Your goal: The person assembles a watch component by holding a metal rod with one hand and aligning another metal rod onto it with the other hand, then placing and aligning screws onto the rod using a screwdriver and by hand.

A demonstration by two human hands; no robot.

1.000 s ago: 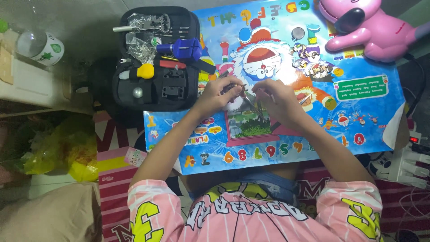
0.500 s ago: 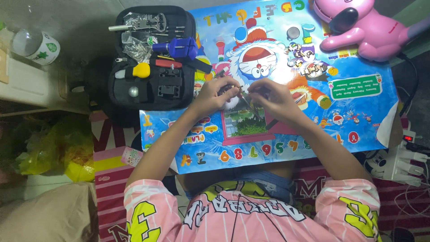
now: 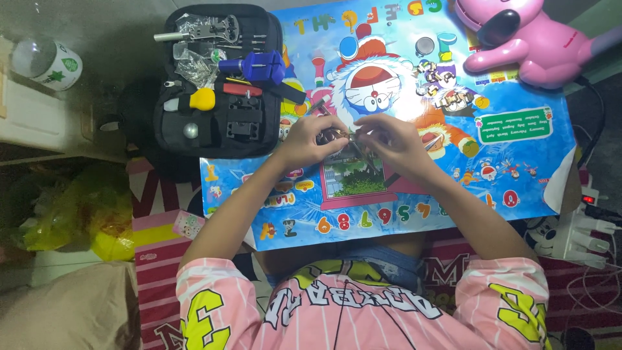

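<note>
Both hands meet over the middle of a colourful cartoon mat (image 3: 492, 181). My left hand (image 3: 314, 139) pinches a small metal piece (image 3: 338, 136), which is too small to identify. My right hand (image 3: 392, 139) touches the same piece from the right and holds a thin metal tool (image 3: 364, 154) that points down and to the left. The fingers hide most of the piece. Both forearms reach up from a pink striped shirt (image 3: 363, 311) at the bottom of the view.
An open black tool case (image 3: 220, 84) lies to the upper left with a blue tool (image 3: 256, 65) and a yellow-headed tool (image 3: 202, 98). Small metal links (image 3: 444, 87) lie on the mat. Around it are a pink plush toy (image 3: 525, 39), a white cup (image 3: 48, 61), a yellow bag (image 3: 97, 217) and a power strip (image 3: 576, 236).
Both hands stay together on the small piece with only slight finger movement. The view has shifted a little.
</note>
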